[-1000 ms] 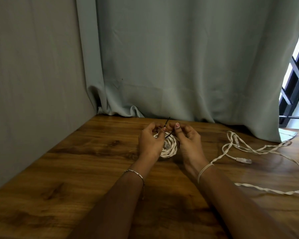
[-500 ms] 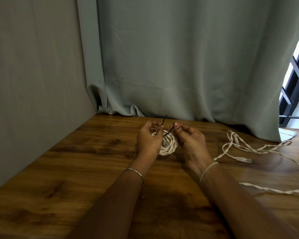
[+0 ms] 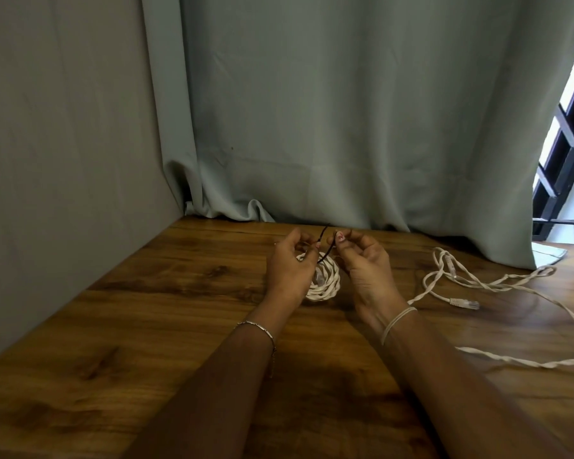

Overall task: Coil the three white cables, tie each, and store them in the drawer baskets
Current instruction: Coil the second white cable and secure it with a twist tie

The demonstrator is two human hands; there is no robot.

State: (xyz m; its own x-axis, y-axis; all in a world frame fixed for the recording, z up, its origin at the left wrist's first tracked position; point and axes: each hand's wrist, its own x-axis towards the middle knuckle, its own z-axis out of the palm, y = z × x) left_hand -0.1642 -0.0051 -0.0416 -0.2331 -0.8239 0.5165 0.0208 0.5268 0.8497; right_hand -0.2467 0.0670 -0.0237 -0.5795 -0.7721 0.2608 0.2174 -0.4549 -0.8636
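A coiled white cable (image 3: 325,284) lies on the wooden table (image 3: 146,326) between my hands. A thin black tie (image 3: 323,251) runs across the top of the coil. My left hand (image 3: 289,270) pinches one end of the tie and my right hand (image 3: 362,263) pinches the other end, both just above the coil. A loose, uncoiled white cable (image 3: 478,286) with clear plugs sprawls on the table to the right. No drawer or basket is in view.
A grey wall (image 3: 63,160) closes the left side and a pale curtain (image 3: 345,127) hangs along the table's back edge. A dark window grille (image 3: 564,154) shows at the far right.
My hands have drawn slightly apart and lifted a little, so the black tie stretches between them over the coil. The loose cable has not moved.
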